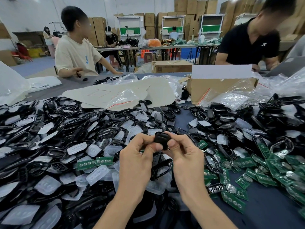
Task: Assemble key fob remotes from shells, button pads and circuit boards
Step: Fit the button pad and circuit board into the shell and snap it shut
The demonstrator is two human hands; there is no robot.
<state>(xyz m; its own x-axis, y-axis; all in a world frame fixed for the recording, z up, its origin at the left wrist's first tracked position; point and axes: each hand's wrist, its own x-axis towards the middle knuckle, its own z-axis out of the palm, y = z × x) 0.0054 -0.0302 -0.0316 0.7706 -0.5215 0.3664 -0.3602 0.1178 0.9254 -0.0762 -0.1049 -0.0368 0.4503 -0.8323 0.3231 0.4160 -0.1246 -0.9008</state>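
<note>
Black key fob shell (160,139) is held above the counter (267,210), pinched between both grips. Left grip (136,156) is curled round its left side, thumb pressed at the lower edge. Right grip (184,154) is curled round the right side, thumb laid on the face. Underneath, loose shells (54,151) and translucent button pads (97,175) are heaped left and centre. Green circuit boards (231,201) are spread right. Cardboard box (214,90) is set at the far side.

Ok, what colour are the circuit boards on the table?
The circuit boards are green with silvery round contacts, clearest in the head view.
</note>
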